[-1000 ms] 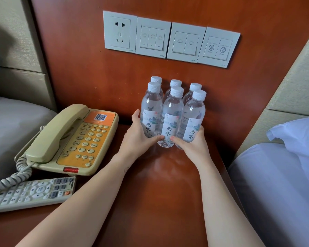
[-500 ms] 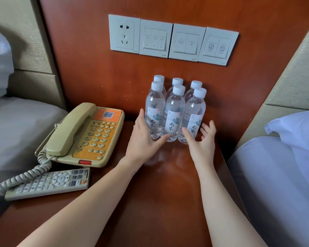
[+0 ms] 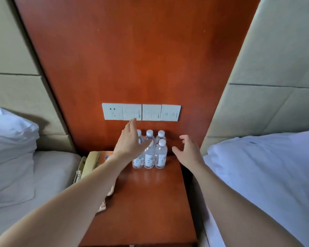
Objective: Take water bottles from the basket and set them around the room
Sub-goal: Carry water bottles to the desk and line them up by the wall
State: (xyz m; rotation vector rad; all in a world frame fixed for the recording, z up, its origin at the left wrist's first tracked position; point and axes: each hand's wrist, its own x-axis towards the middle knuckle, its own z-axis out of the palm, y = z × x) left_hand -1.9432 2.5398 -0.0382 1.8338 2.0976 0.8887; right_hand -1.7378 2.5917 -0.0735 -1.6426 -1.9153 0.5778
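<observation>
Where the desk (image 3: 150,202) meets the wooden wall panel (image 3: 136,59) at the centre of the frame, the bottles (image 3: 149,154) stand upright in a tight cluster, touching one another, in two rows. They are clear plastic, filled with water, each with a white cap and a pale label around the lower body. Dark characters and a small bluish picture show on the labels, but the frame is too blurred to read them.

Just left of the cluster, the left hand (image 3: 129,144) is raised in front of the leftmost bottles with its fingers (image 3: 132,124) straight and together, gripping nothing; whether it touches a bottle cannot be told. To the right, the right hand (image 3: 190,154) hovers apart from the bottles, fingers spread and loosely curled, empty.

Above the bottles a row of white switch plates (image 3: 141,112) sits on the panel; its markings are unreadable. A beige phone (image 3: 92,161) with an orange face lies at the desk's left edge, partly hidden by the left forearm. Beds with white pillows fill the lower left and right.
</observation>
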